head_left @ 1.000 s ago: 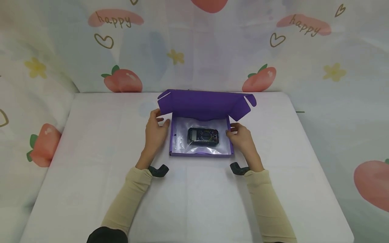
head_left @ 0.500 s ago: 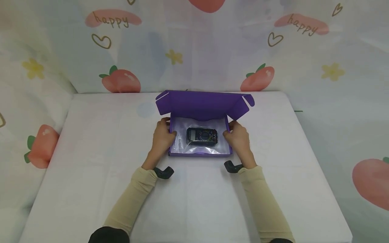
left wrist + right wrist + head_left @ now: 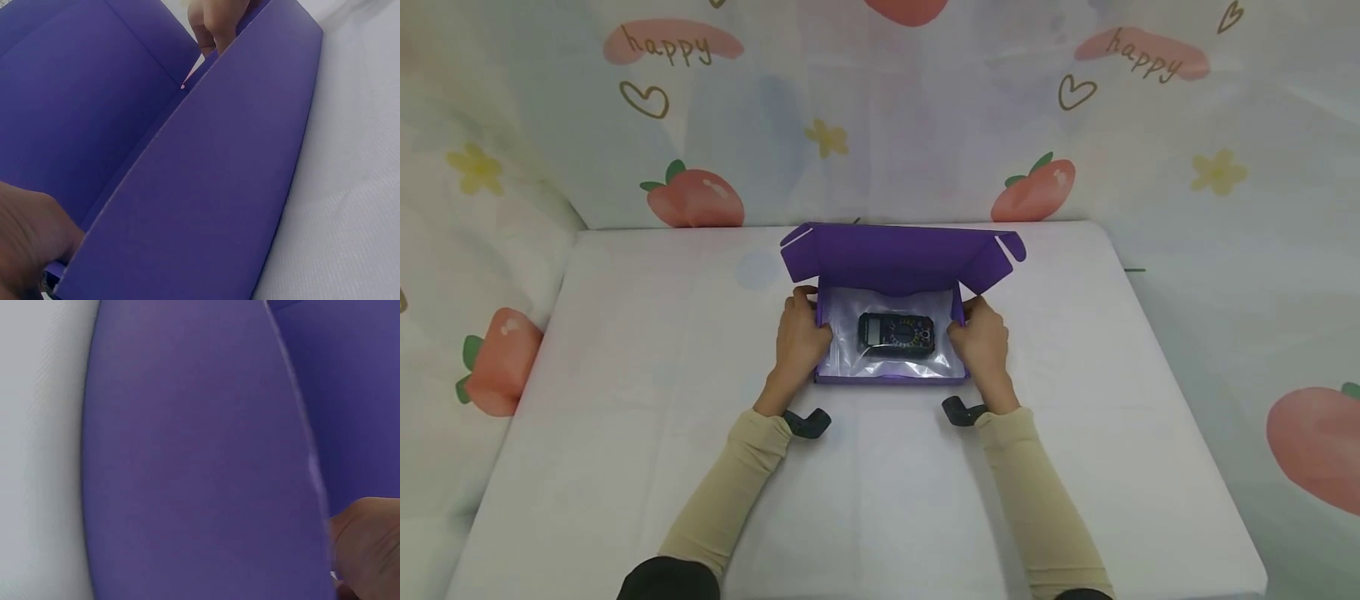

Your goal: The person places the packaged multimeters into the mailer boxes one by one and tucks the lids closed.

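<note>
- Outward of the left hand [image 3: 802, 340] and of the right hand [image 3: 983, 343], the white tabletop [image 3: 655, 358] leaves wide room to pass.
- Between the hands, the purple box [image 3: 891, 381] fills the span; its side walls, one gripped by each hand, bar a low sideways path inward.
- Above the box, between the hands, the way down is free as far as the plastic bag [image 3: 844, 346] and the black multimeter [image 3: 897, 334], well apart from both thumbs.
- Just beyond the hands, the raised lid [image 3: 887, 254] and its side flaps block a straight reach away; the backdrop [image 3: 910, 117] stands behind.
- On the near side of the hands, two black wrist pieces [image 3: 807, 423] jut inward, a broad gap between them.
</note>
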{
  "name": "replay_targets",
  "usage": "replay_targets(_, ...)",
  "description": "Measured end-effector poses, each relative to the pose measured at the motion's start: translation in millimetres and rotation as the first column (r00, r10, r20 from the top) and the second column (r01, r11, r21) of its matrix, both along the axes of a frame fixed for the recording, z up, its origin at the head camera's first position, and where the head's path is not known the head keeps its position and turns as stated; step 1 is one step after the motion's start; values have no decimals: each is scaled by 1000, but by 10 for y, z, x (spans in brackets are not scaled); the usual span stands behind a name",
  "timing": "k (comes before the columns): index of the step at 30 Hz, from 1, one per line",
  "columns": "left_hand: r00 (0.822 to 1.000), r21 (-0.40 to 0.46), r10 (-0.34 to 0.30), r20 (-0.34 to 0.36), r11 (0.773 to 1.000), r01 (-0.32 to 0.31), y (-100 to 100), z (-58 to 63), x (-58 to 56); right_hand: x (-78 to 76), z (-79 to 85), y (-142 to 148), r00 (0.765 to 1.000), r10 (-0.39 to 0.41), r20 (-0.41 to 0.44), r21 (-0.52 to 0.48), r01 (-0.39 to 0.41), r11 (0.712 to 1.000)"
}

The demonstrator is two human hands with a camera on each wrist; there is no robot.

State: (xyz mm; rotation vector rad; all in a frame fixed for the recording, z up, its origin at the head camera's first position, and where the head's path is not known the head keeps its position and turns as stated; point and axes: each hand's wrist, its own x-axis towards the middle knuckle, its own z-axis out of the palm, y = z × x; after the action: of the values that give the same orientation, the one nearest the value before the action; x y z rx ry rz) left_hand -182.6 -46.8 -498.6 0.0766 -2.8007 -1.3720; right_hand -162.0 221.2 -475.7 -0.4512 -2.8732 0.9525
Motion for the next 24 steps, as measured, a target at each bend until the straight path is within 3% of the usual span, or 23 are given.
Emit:
replay_targets(7,1000,-11,11,1,1000,-11,4,-19,-3,-22,-14,-35,999,-36,22,-9,36,999)
replay_targets(14,1000,-17,-9,14,1000,9,14,10,46,-61,-77,-23,999,-25,47,44,22,999)
replay_targets(24,996,-138,-66,55,988,73,45,136,177,-68,-35,-24,996,17,91,46,-22,999)
